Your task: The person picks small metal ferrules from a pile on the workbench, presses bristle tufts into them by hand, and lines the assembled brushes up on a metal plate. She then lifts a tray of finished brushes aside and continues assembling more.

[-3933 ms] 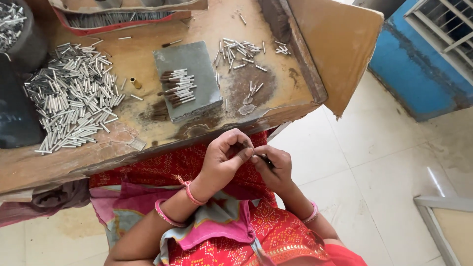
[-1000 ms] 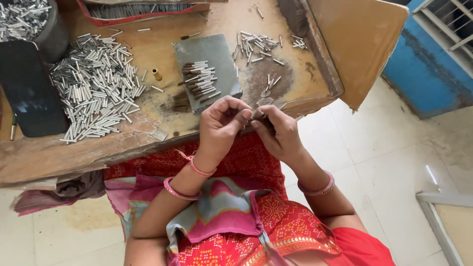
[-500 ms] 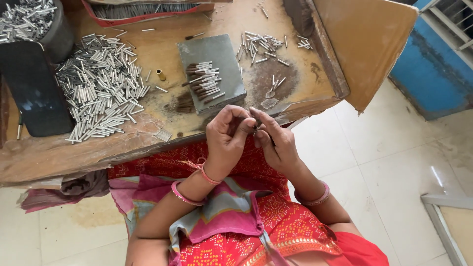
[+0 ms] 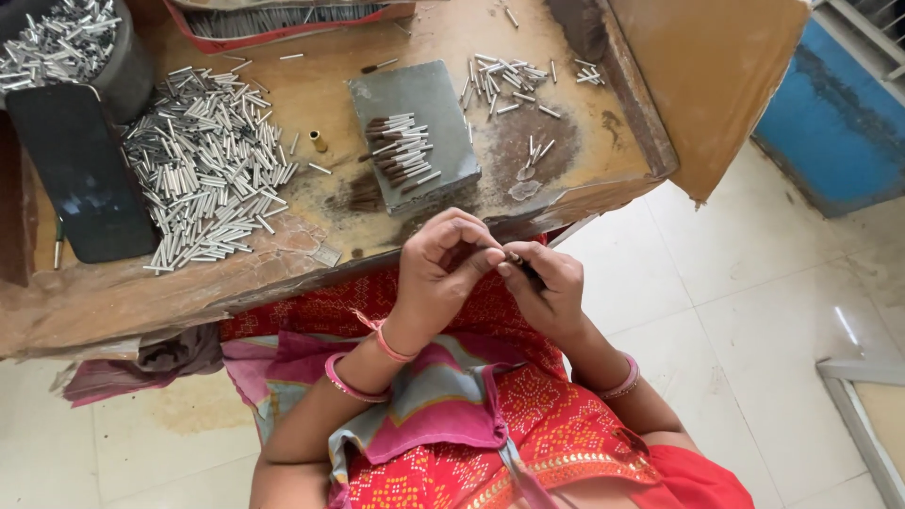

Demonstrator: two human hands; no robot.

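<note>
I saw both hands raised together just below the near edge of the low wooden table (image 4: 113, 302), over the lap. My left hand (image 4: 438, 269) was curled, its fingertips (image 4: 471, 256) bunched narrow and meeting those of the right hand (image 4: 547, 287). Between them sat a small dark stick (image 4: 521, 265) with a pale tip, pinched from both sides; the right hand gripped its lower part, while I could not tell how much of it the left one really held.

On the table, well apart from the hands, lay a grey block (image 4: 415, 132) with a bundle of brown-tipped tubes (image 4: 401, 151) resting across its top. To the left of the block spread a wide heap of silver tubes (image 4: 207, 170), and beside that heap lay a black phone (image 4: 80, 170), face up. A small brass piece (image 4: 319, 141) stood between the heap and the block. A smaller scatter of tubes (image 4: 504, 80) lay to the block's right. Pink bangles (image 4: 349, 382) circled the left wrist.
</note>
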